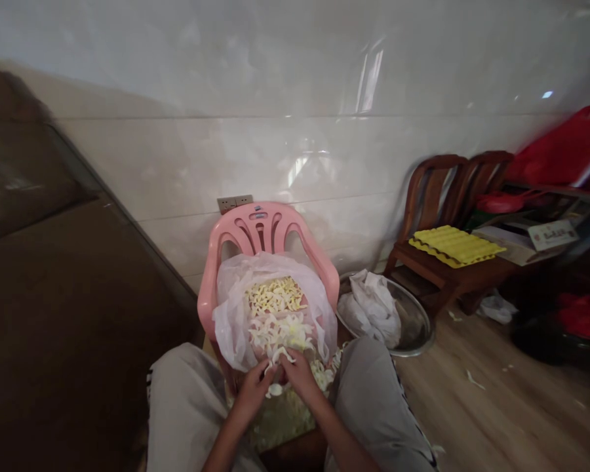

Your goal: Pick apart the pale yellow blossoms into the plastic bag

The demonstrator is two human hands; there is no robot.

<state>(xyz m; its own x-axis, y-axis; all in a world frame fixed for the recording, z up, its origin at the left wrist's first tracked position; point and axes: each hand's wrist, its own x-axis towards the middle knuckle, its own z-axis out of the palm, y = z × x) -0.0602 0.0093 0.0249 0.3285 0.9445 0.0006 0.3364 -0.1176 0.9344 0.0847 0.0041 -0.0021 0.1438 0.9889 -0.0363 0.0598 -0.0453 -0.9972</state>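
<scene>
Both of my hands meet between my knees, in front of a pink plastic chair [206, 298]. My left hand [256, 385] has its fingers closed at a white flower with curled petals [282, 354]. Pinched at the same flower from the other side is my right hand [299, 375]; the fingertips are partly hidden. A translucent plastic bag [229, 328] lies spread open over the chair seat. On it, white petals [265, 331] lie nearest to me, and a heap of small pale-yellow pieces [275, 296] lies behind them. More whitish pieces [322, 375] are below, by my right knee.
A metal basin [417, 328] with a white plastic bag [372, 308] stands on the floor to the right. Beyond it, a wooden chair [425, 196] holds yellow egg trays [455, 246]. A tiled wall [177, 157] rises behind; a dark brown panel [69, 328] stands left.
</scene>
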